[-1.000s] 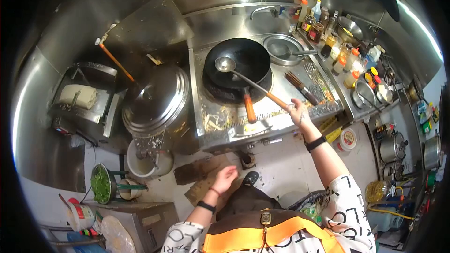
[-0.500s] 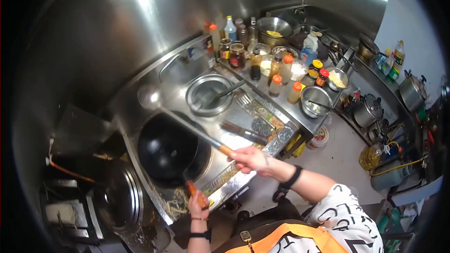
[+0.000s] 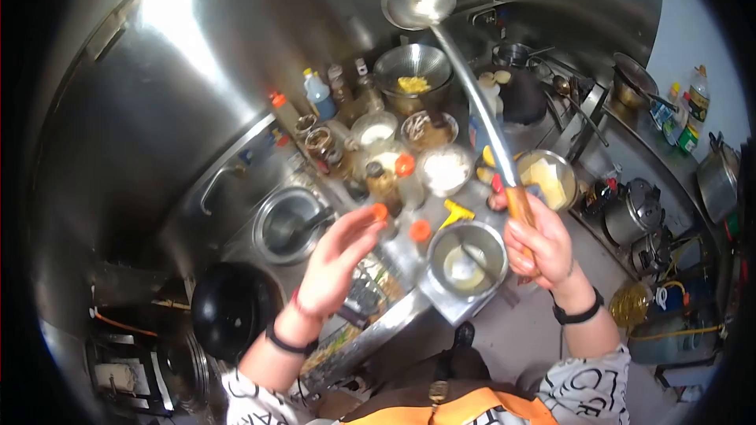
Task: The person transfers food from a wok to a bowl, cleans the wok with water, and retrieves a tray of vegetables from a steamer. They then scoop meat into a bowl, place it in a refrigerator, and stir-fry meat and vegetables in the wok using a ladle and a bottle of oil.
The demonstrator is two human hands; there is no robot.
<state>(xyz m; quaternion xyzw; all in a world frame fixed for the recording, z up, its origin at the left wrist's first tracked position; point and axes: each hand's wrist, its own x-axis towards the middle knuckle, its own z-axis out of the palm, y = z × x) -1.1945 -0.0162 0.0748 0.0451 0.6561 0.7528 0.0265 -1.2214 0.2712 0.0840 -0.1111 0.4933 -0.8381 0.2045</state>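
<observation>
My right hand is wrapped round the wooden handle of a long ladle, its metal bowl raised up and away, near the back wall. Over the counter's front, my left hand is stretched out with its fingers apart. Its fingertips are right by an orange-capped squeeze bottle and overlap it in this view. Just right of that stands another orange-capped bottle. Between my hands is a steel container with a utensil and some pale contents in it. The black wok sits to the left.
Bowls of white seasoning, jars and bottles crowd the counter. A bowl with yellow pieces stands farther back. A steel pot holding a utensil is left of my left hand. Pressure cookers line the right side.
My right hand has swung the ladle from over the wok to the right and raised it. My left hand has let go of the orange-brown handle by the wok and moved towards the bottles. The view has turned right.
</observation>
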